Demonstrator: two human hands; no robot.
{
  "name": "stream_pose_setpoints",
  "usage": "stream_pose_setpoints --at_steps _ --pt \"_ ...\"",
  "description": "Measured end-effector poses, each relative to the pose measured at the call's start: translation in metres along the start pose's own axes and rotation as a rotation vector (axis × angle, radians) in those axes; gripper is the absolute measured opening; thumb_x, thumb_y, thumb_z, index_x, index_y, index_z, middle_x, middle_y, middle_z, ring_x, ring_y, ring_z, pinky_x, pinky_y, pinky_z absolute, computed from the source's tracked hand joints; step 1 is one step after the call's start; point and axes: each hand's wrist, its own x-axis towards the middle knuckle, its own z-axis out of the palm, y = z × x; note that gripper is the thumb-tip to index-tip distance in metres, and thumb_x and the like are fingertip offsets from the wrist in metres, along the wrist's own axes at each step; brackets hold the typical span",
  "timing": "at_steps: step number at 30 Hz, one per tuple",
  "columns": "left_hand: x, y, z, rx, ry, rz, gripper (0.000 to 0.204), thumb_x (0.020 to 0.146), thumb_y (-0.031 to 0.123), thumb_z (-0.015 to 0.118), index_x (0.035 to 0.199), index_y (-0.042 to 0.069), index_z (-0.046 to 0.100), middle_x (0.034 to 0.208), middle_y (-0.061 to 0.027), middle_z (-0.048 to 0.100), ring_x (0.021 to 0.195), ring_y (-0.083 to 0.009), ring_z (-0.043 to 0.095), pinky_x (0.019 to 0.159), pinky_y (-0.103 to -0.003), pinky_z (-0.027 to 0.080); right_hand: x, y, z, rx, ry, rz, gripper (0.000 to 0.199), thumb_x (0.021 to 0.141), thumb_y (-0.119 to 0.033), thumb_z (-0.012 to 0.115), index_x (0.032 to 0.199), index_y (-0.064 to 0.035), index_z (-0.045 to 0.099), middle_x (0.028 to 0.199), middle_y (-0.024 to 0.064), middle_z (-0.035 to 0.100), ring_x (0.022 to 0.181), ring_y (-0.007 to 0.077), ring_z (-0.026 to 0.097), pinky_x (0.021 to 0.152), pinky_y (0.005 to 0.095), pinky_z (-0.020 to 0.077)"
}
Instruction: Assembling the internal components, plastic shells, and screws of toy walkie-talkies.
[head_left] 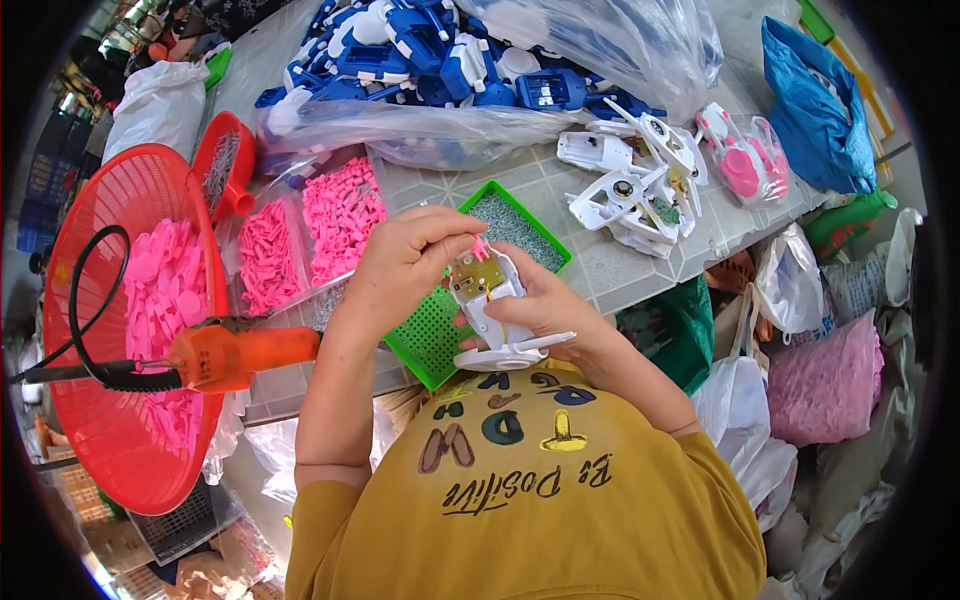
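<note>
My right hand [545, 295] grips a white plastic toy housing [487, 318] whose inside holds a gold-coloured plate and thin wires. A rounded white part sticks out from the housing's near end. At its far end, my left hand [420, 255] pinches a small pink plastic part [480, 248] against the housing; the fingers partly cover it. Beneath my hands sits a green perforated tray [428, 345]. Just beyond them, a green tray [497, 200] holds many small metal screws.
Two clear bins of small pink parts [345, 215] stand left, beside a red basket [215, 240] of pink pieces. An orange electric screwdriver [240, 357] juts in from the left. Blue-and-white housings [410, 60] lie at the back; white assemblies [640, 190] lie to the right.
</note>
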Motion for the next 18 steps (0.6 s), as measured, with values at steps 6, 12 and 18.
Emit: stream_pose_setpoints --at_steps 6,12,18 --pt "-0.0005 0.0041 0.0007 -0.093 -0.039 -0.050 0.018 0.093 0.004 0.063 0.107 0.001 0.073 0.098 -0.0076 0.069 0.068 -0.0108 0.062 0.056 -0.024 0.047 -0.0030 0.0002 -0.0006 -0.041 0.002 -0.030 0.067 0.088 0.003 0.056 0.149 -0.0091 0.029 0.129 0.0157 0.054 0.108 0.0296 0.065 0.084 0.0457 0.0622" --pt "-0.0014 0.0035 0.0047 -0.097 -0.023 -0.048 0.018 0.094 0.004 0.061 0.109 0.000 0.072 0.100 -0.0071 0.067 0.057 -0.0077 0.056 0.048 -0.023 0.043 -0.0058 -0.0042 0.0006 -0.066 -0.004 -0.009 0.067 0.087 0.003 0.056 0.148 -0.0084 0.031 0.127 0.0144 0.054 0.107 0.0280 0.065 0.084 0.0449 0.0619" --pt "-0.0023 0.0046 0.0060 -0.073 -0.050 -0.051 0.018 0.096 0.006 0.061 0.110 0.000 0.071 0.096 -0.0068 0.067 0.056 -0.0083 0.056 0.049 -0.023 0.043 -0.0039 -0.0023 -0.0015 -0.053 0.000 -0.014 0.076 0.087 0.003 0.061 0.152 -0.0089 0.024 0.125 0.0185 0.057 0.107 0.0314 0.066 0.086 0.0496 0.0612"
